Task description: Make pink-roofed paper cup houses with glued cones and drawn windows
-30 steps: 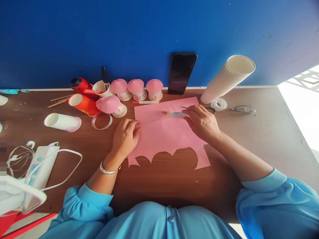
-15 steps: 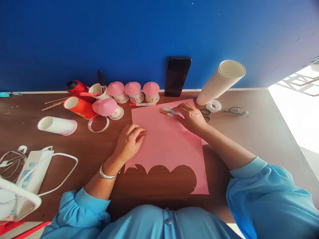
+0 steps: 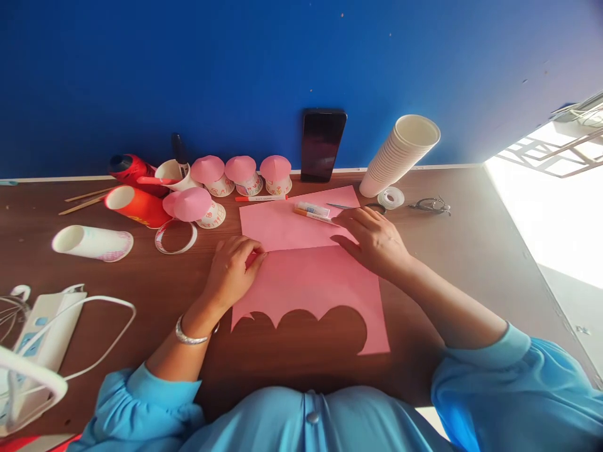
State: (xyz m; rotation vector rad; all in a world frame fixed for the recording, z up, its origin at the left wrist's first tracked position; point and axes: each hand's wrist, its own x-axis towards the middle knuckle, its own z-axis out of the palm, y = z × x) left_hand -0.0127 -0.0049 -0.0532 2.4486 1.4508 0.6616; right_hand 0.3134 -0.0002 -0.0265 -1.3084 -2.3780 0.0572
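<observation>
Head view: between your hands, a straight edge now crosses the pink paper (image 3: pixel 311 276) lying on the worktop (image 3: pixel 292 367), scallops toward you; a moment ago it looked unbroken, suggesting a layer has shifted. Your left hand (image 3: pixel 234 267) pinches near that edge. Your right hand (image 3: pixel 377 242), thumb apart, is beside the markers (image 3: pixel 315 215); whether it grips anything, you cannot tell.

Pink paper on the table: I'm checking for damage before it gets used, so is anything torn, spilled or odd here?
The pink paper looks odd along its near edge: curved bites are missing, leaving points between them. The smooth curves suggest cutting rather than tearing. I see no spill on it.
</observation>
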